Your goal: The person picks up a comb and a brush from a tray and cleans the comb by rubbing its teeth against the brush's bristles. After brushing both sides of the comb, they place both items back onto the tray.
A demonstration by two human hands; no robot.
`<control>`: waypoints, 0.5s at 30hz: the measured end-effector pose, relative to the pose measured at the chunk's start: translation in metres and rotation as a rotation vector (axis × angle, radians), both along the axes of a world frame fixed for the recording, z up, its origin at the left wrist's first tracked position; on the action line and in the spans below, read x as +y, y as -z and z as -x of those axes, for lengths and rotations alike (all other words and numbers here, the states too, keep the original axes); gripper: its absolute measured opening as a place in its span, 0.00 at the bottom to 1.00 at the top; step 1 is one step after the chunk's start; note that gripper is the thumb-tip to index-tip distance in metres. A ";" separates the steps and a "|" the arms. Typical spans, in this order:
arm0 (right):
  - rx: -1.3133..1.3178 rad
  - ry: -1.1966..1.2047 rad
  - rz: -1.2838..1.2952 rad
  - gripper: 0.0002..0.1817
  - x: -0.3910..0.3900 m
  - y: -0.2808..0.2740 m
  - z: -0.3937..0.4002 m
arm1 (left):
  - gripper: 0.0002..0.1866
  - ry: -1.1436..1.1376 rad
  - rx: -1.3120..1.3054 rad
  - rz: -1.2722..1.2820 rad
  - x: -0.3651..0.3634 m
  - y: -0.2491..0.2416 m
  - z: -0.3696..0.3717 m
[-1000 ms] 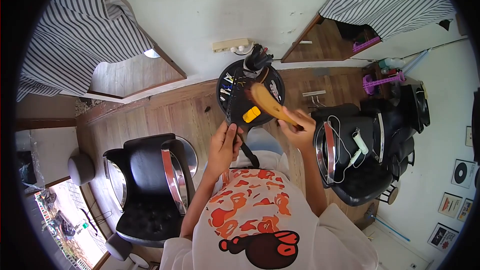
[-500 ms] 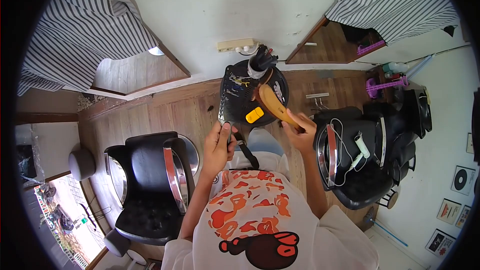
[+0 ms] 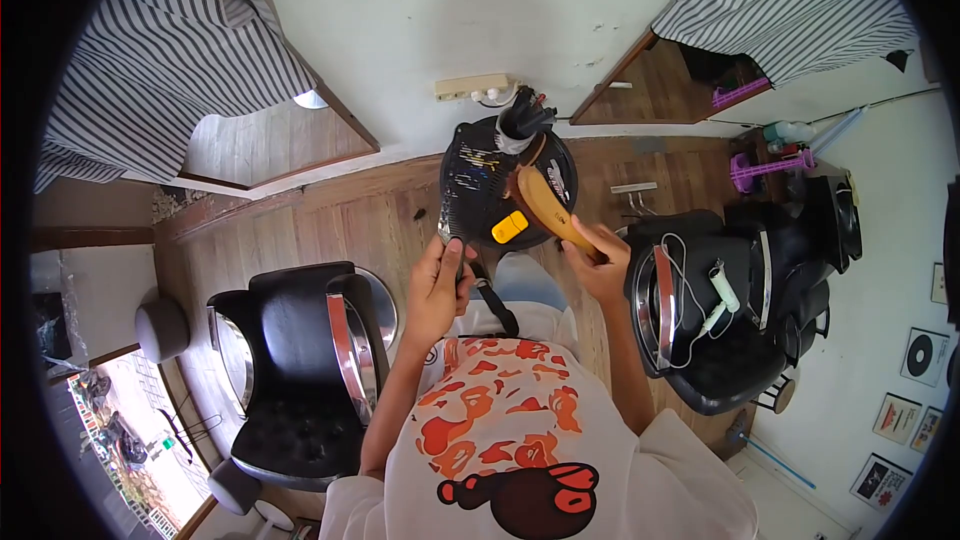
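Observation:
Closed around the handle of a dark comb [image 3: 448, 218], my left hand [image 3: 438, 285] is at the near left edge of the round black tray [image 3: 482, 230]. Whitish bits speckle the comb near my fingers. My right hand [image 3: 603, 265] grips the handle of a curved wooden brush [image 3: 547, 205], whose brownish bristle side faces left over the tray. On the tray lie a yellow object [image 3: 509, 228] and several small hair clips [image 3: 478, 162]. At its far side stands a white cup [image 3: 513, 143] holding dark tools.
Black salon chairs stand on the left [image 3: 300, 340] and right [image 3: 700, 360]; a pale hair dryer [image 3: 722, 290] with its cord lies on the right one. A power strip [image 3: 470, 87] is on the wall behind the tray. Mirrors with striped cloths flank it.
The comb in my left hand has turned, so its toothed face shows less. My right hand and the brush have stayed almost in place.

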State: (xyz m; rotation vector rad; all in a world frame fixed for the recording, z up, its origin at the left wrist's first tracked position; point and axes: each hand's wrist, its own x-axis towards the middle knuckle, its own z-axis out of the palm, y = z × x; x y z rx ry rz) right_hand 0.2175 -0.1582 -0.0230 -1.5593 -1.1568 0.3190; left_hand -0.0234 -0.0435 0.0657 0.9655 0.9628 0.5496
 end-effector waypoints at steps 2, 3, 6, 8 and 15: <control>0.006 -0.029 -0.039 0.27 0.006 -0.008 0.010 | 0.14 0.048 0.023 -0.003 -0.002 0.003 -0.002; 0.007 -0.025 -0.033 0.27 0.014 -0.017 0.020 | 0.15 0.101 0.049 -0.006 -0.004 0.004 -0.004; 0.062 -0.141 -0.159 0.27 0.030 -0.036 0.036 | 0.15 0.209 0.102 -0.012 -0.008 0.005 -0.003; 0.056 -0.134 -0.153 0.27 0.027 -0.038 0.034 | 0.14 0.150 0.066 0.001 -0.009 0.000 -0.002; -0.034 0.047 -0.015 0.26 0.000 -0.013 0.005 | 0.14 0.065 0.038 -0.048 -0.008 -0.003 -0.001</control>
